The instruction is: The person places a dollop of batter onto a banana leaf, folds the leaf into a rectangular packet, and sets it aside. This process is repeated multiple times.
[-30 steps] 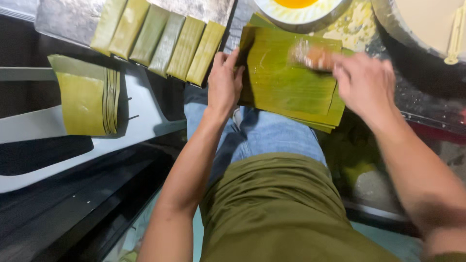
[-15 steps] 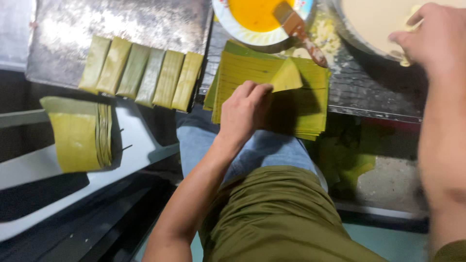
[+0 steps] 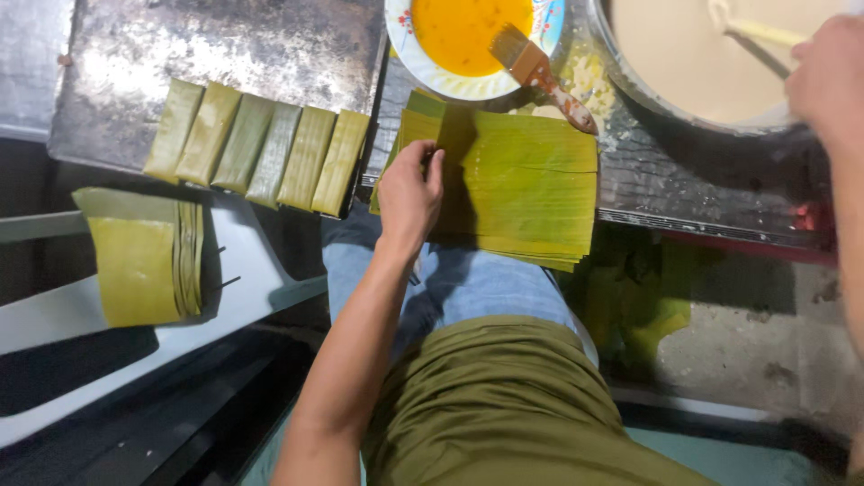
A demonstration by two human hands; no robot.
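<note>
Left of the stack of banana-leaf sheets (image 3: 531, 184) lie six folded leaf parcels (image 3: 261, 148); the left hand (image 3: 409, 193) presses flat on the stack's left edge, a brush (image 3: 540, 72) rests above it, and right of it the right hand (image 3: 823, 76) grips a pale utensil (image 3: 751, 31) in a batter bowl (image 3: 684, 54)

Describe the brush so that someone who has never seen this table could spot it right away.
Start at the round plate of orange liquid at the top, above the stack of green leaves that the left hand presses down. The brush leans on the plate's right rim, bristles in the liquid, reddish-brown handle pointing down-right over the leaves. It is the only wooden-handled tool among them.
</note>
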